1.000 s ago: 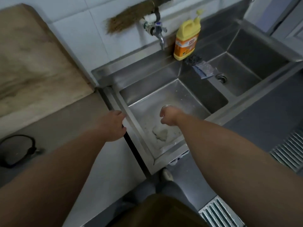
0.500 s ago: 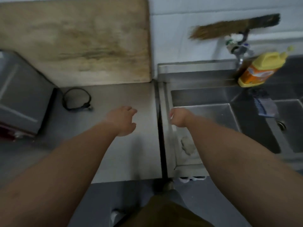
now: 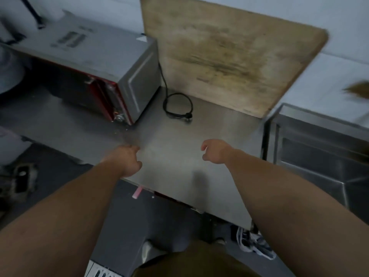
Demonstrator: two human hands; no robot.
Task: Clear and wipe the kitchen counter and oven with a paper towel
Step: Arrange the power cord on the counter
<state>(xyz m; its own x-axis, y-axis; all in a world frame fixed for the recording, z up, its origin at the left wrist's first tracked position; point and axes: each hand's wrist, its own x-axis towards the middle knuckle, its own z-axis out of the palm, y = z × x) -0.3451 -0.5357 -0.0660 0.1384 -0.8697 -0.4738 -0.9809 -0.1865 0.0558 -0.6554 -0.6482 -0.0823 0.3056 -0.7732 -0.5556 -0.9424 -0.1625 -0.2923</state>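
While both hands hang above the table's front edge, the left hand and right hand are loosely curled, grasping nothing. No paper towel is visible. Toward the far left corner stands the oven, nearer the left hand; crumbs lie between.

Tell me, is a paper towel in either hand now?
No, the left hand and right hand hold nothing above the counter.

A working kitchen: a stainless steel tabletop carries a red-fronted countertop oven, a large stained wooden cutting board leans on the white wall, and a steel sink adjoins on the right.
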